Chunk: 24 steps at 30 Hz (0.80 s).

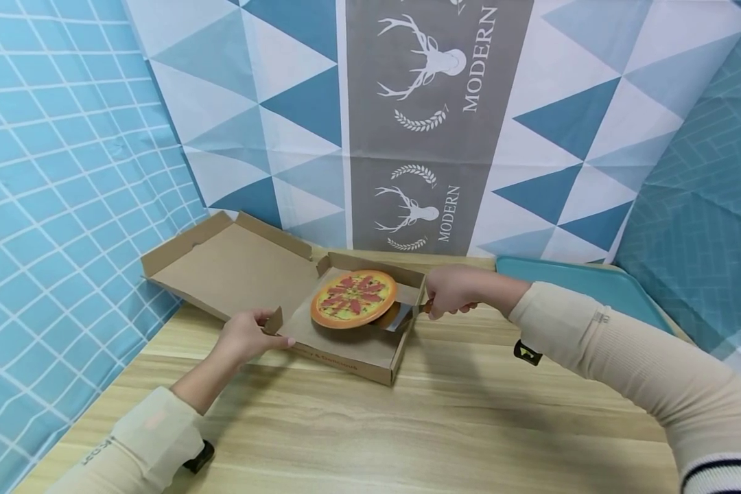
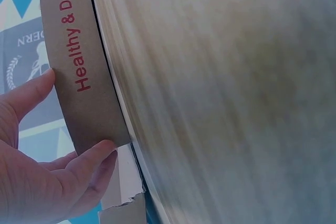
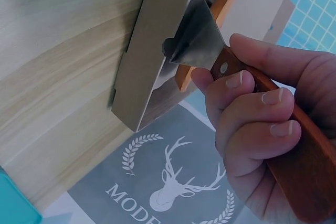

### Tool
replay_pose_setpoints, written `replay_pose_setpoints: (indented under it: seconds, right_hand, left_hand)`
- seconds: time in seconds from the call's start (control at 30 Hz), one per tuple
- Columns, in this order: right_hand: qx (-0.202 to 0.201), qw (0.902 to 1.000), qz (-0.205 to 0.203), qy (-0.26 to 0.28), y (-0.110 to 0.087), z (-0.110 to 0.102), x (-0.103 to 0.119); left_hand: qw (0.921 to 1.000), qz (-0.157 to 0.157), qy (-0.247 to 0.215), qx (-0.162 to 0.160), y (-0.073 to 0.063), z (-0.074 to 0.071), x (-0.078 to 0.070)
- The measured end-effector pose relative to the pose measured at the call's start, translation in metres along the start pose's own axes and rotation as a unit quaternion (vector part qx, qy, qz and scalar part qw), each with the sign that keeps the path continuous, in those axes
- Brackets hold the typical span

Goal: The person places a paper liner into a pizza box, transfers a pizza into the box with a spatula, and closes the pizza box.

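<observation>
An open cardboard pizza box [image 1: 370,368] lies on the table with a toy-like pizza [image 1: 354,300] inside it. My right hand [image 1: 453,291] grips the wooden handle of a pizza spatula [image 3: 205,40] at the box's right side. The metal blade reaches over the right wall and under the pizza's right part; the pizza hides its tip. At the front left corner of the box, my left hand [image 1: 247,337] holds the cardboard. Its thumb lies along the front wall, and the fingers are by the small corner flap [image 1: 274,321].
The box lid [image 1: 234,267] is folded back to the left, near the blue tiled cloth. A teal tray [image 1: 580,285] lies at the back right. Wooden tabletop [image 1: 358,432] stretches in front of the box, and a patterned cloth [image 1: 407,137] hangs behind.
</observation>
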State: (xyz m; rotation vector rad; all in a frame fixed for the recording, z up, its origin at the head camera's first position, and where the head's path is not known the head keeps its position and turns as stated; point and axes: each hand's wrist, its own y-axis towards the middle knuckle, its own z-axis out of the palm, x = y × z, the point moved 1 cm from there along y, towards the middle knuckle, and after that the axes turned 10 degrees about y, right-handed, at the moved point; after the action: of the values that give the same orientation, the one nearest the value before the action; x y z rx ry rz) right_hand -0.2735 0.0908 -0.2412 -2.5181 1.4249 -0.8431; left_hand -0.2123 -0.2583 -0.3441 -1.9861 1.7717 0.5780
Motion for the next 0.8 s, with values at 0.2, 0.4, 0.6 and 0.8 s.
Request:
replay_pose_setpoints:
  seconds: [0.2, 0.4, 0.6, 0.8]
  right_hand:
    - [0.014, 0.9998, 0.015, -0.007, 0.003, -0.001, 0.003]
    - [0.050, 0.9977, 0.028, -0.035, 0.006, -0.007, 0.010]
    - [0.093, 0.9896, 0.048, -0.099, 0.006, -0.019, 0.021]
    - [0.117, 0.9808, 0.073, -0.137, -0.001, -0.033, 0.029]
  left_hand:
    - [1.0000, -0.002, 0.000, 0.002, 0.000, 0.000, 0.001]
    - [1.0000, -0.001, -0.005, 0.001, 0.001, 0.000, 0.002]
    - [0.9999, -0.004, -0.011, 0.001, 0.000, 0.001, 0.002]
    - [0.9999, -0.006, -0.012, 0.001, 0.000, 0.000, 0.001]
